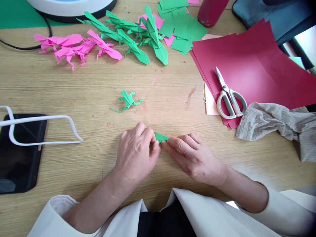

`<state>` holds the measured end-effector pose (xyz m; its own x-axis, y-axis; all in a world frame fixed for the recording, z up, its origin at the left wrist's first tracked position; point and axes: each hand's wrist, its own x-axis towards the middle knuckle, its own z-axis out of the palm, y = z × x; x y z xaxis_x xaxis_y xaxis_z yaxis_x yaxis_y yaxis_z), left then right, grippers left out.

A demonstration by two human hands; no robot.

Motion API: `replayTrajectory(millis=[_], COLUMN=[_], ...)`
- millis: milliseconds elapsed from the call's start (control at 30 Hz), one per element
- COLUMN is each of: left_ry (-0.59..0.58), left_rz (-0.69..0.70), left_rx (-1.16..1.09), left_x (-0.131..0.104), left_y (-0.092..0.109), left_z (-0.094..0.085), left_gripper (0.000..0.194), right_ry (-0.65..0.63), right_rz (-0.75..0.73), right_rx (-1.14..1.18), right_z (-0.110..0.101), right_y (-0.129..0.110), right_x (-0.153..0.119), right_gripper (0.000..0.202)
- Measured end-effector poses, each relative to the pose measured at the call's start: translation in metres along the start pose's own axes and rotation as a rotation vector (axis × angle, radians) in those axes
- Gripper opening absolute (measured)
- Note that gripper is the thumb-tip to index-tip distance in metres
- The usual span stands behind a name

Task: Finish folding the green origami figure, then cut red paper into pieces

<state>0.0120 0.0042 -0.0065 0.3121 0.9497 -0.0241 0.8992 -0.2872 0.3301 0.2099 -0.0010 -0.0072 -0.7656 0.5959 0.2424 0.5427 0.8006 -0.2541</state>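
A small folded piece of green paper (161, 137) lies at the table's front middle, between my two hands. My left hand (139, 153) is closed on its left end, with thumb and index finger pinched together. The fingertips of my right hand (194, 156) press together on its right end. Most of the piece's left part is hidden under my left fingers. Just beyond my left hand sits a small green folded paper frog (128, 99), its thin legs spread on the wood.
Pink folded figures (71, 47) and green ones (154, 36) lie at the back, beside green paper squares (184, 31). White-handled scissors (229, 98) rest on red sheets (254, 65) at right, near a crumpled cloth (274, 123). A black tablet (22, 158) and white stand (46, 143) are left.
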Motion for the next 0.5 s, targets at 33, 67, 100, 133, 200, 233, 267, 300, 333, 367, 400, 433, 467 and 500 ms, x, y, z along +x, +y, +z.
replayTrajectory(millis=[33, 67, 100, 133, 200, 233, 267, 300, 333, 367, 400, 433, 467, 500], left_ry=[0.000, 0.001, 0.000, 0.000, -0.001, -0.002, -0.004, -0.006, -0.008, -0.010, -0.011, -0.010, -0.007, -0.001], left_rz=[-0.001, 0.000, 0.001, 0.002, 0.007, 0.008, 0.008, 0.007, 0.005, 0.004, 0.003, 0.002, 0.003, 0.004], left_rx=[0.002, 0.004, 0.006, 0.008, 0.012, 0.015, 0.018, 0.021, 0.024, 0.027, 0.029, 0.031, 0.033, 0.037], left_x=[0.0000, 0.0000, -0.0001, -0.0001, -0.0001, -0.0001, -0.0001, -0.0001, 0.0000, 0.0000, 0.0001, 0.0001, 0.0001, 0.0001], left_y=[0.0001, 0.0002, 0.0004, 0.0005, 0.0006, 0.0005, 0.0004, 0.0002, 0.0000, -0.0001, -0.0002, -0.0002, 0.0000, 0.0002], left_z=[0.0000, 0.0001, 0.0002, 0.0002, 0.0003, 0.0003, 0.0003, 0.0004, 0.0006, 0.0008, 0.0010, 0.0012, 0.0014, 0.0016], left_gripper=[0.015, 0.015, 0.015, 0.015, 0.015, 0.014, 0.014, 0.013, 0.013, 0.013, 0.013, 0.013, 0.013, 0.013], right_ry=[0.003, 0.006, 0.009, 0.011, 0.018, 0.021, 0.024, 0.025, 0.025, 0.026, 0.023, 0.018, 0.011, 0.003], right_rz=[0.007, 0.014, 0.019, 0.025, 0.032, 0.035, 0.038, 0.038, 0.037, 0.035, 0.033, 0.032, 0.033, 0.036], right_rx=[-0.004, -0.010, -0.017, -0.026, -0.048, -0.059, -0.069, -0.077, -0.085, -0.090, -0.092, -0.092, -0.093, -0.094], right_z=[0.0000, 0.0001, 0.0001, 0.0001, 0.0001, 0.0001, 0.0001, 0.0001, 0.0001, 0.0001, 0.0000, -0.0001, -0.0002, -0.0005], right_y=[-0.0004, -0.0009, -0.0013, -0.0017, -0.0025, -0.0027, -0.0027, -0.0026, -0.0023, -0.0017, -0.0009, -0.0001, 0.0007, 0.0013], right_x=[0.0000, 0.0000, 0.0000, -0.0001, -0.0002, -0.0004, -0.0007, -0.0011, -0.0018, -0.0028, -0.0040, -0.0055, -0.0071, -0.0087], right_gripper=[0.029, 0.029, 0.029, 0.029, 0.028, 0.027, 0.026, 0.025, 0.024, 0.024, 0.024, 0.025, 0.026, 0.027])
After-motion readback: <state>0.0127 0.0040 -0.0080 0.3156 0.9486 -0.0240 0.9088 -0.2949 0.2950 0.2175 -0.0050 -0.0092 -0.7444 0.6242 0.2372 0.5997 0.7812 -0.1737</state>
